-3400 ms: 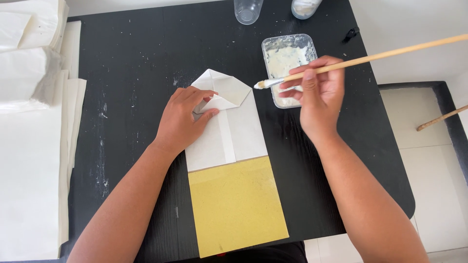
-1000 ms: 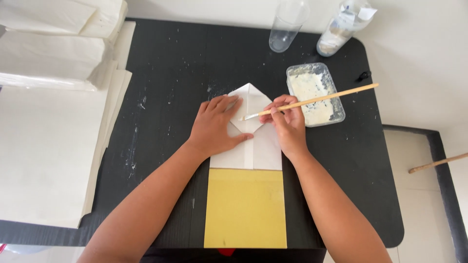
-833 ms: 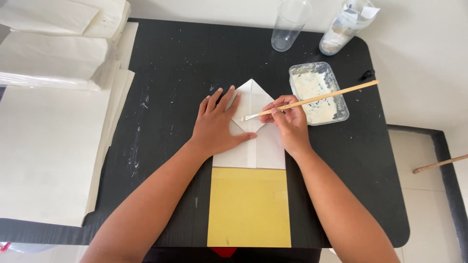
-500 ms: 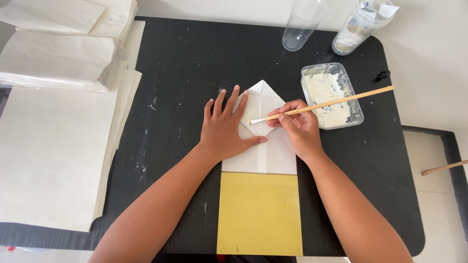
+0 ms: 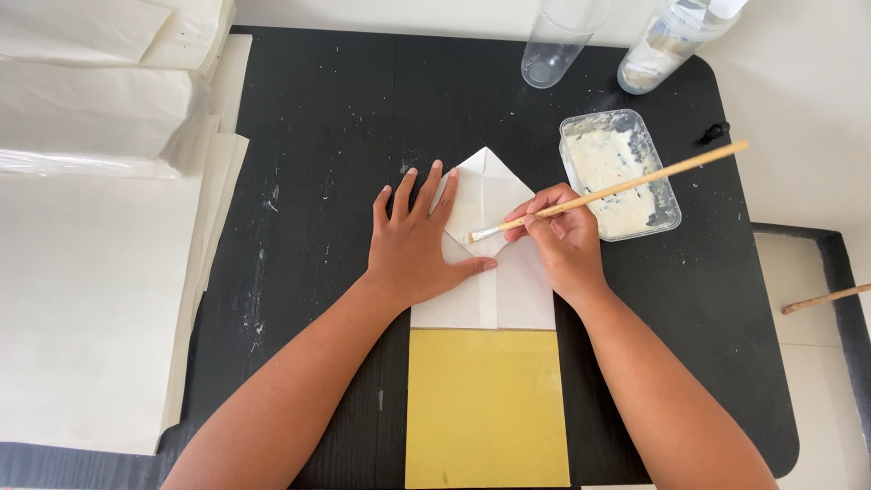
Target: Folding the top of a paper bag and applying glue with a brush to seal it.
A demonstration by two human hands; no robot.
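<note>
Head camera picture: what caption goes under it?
Left hand flattens folded white paper while right hand brushes it with a paste brush.

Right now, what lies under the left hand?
The left hand presses flat on the folded white paper, over a black board. The paper's left edge beneath the palm is hidden.

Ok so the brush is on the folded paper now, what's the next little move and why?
Probably draw the brush along the folded flap's edge. Its bristle tip sits on the white paper, just below the pointed top, while the left hand lies flat on the fold, pinning it. The right hand grips the handle, and the paste tray stands close by for a refill.
</note>
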